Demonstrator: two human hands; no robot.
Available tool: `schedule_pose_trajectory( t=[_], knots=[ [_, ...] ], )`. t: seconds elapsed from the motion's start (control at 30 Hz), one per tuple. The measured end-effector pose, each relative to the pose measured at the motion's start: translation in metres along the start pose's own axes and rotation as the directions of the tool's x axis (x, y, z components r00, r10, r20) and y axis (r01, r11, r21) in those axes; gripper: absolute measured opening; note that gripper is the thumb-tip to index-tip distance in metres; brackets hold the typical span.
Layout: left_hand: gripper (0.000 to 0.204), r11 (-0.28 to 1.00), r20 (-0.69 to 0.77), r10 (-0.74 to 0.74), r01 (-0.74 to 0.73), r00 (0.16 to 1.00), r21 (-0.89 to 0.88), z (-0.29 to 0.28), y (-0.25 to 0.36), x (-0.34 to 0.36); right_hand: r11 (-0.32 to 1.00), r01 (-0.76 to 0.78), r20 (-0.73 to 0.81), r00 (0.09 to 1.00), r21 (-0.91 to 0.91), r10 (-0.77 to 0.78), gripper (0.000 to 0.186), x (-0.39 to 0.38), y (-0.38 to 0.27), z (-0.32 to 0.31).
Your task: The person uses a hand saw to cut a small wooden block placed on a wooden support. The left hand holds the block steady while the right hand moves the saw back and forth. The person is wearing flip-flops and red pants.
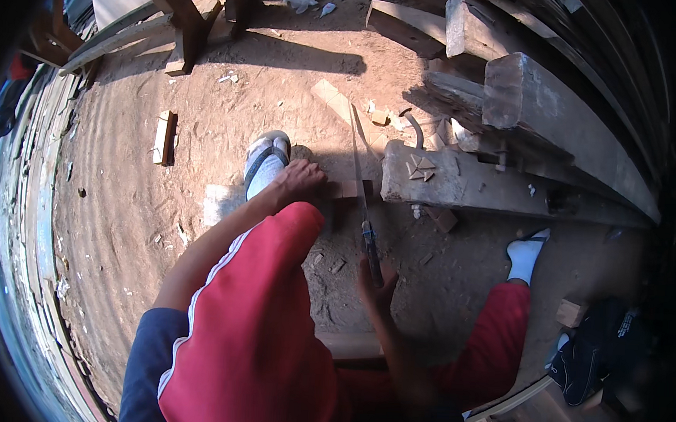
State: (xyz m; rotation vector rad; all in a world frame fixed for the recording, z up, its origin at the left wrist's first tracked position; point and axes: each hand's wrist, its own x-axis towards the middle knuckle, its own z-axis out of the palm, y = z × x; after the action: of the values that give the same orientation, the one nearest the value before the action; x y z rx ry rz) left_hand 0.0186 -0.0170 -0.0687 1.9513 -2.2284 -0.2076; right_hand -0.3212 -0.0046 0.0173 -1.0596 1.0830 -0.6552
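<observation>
**Saw blade runs away from the right hand, across the held wood piece**

Nearest the camera, the person's red-trousered knees frame the work. The right hand (376, 287) is wrapped around the blue handle of a handsaw (361, 185), fingers closed on the grip. From that hand the saw's long axis runs up and slightly left, away from the body, the thin blade rising toward the far ground.

Just beyond, the left hand (301, 182) is pressed down with fingers curled on a small wood piece (345, 189) lying on the dirt floor (122, 198). The blade crosses this piece just to the right of the left hand, so the left hand is the nearer one to the wood, while the right stays back at the handle. A sandalled foot (266, 160) sits just beside the left hand.

Further out lies a heavy timber beam (463, 184), its end close to the blade's right side.
</observation>
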Motion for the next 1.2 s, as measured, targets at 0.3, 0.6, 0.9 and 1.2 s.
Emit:
schedule_pose_trajectory(
  t=[0.3, 0.6, 0.9, 1.2],
  knots=[
    [0.025, 0.999, 0.184, -0.034, 0.034, 0.982, 0.003, -0.020, -0.005, 0.008, 0.800, 0.247, 0.051, 0.964, -0.547, -0.262, 0.047, -0.045, -0.032, 0.000],
    [0.027, 0.999, 0.024, -0.035, 0.034, 0.999, 0.039, -0.009, -0.009, -0.002, 0.883, 0.127, 0.030, 0.991, -0.451, -0.128, 0.049, 0.000, -0.038, 0.029],
    [0.028, 0.993, 0.349, -0.068, 0.098, 0.935, -0.070, -0.038, 0.000, 0.011, 0.848, 0.164, -0.009, 0.981, -0.504, -0.195, 0.047, -0.054, -0.021, 0.006],
    [0.024, 0.996, 0.287, -0.087, 0.089, 0.954, 0.005, -0.043, 0.009, 0.012, 0.901, 0.179, 0.029, 0.983, -0.395, -0.183, 0.049, 0.000, -0.035, 0.025]
  ],
)
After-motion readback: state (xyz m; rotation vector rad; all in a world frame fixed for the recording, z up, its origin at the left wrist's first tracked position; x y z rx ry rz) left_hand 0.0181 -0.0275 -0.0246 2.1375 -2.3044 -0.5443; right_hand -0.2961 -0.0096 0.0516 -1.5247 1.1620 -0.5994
